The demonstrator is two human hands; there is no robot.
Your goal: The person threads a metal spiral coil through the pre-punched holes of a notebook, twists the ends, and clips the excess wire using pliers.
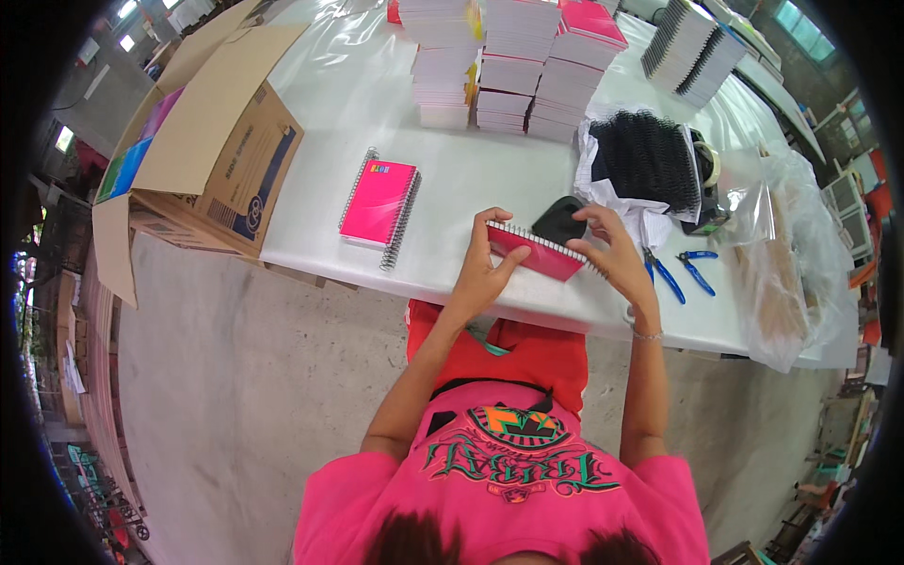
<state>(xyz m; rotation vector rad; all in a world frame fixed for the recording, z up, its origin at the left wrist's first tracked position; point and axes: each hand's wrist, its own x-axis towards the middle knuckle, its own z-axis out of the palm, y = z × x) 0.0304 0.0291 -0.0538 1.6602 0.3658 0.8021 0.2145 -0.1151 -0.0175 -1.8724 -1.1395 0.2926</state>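
Observation:
My left hand (484,273) grips a pink notebook (533,255) near the table's front edge, thumb on the near cover and fingers behind. The notebook stands on edge with its spine up, and a spiral coil (546,241) runs along that spine. At the right end, the curled fingers of my right hand (617,252) close on the coil; the exact fingertip contact is partly hidden. Just behind the notebook lies a dark rounded object (561,220), its kind unclear. Left of my hands, another pink notebook (379,202) lies flat with coils along both long sides.
Tall stacks of unbound books (513,71) stand at the back, with coil-bound ones (686,47) farther right. Black coils (650,160) lie on white wrapping. Two blue-handled pliers (667,279) and a clear plastic bag (782,264) are at right. An open cardboard box (226,160) is at left.

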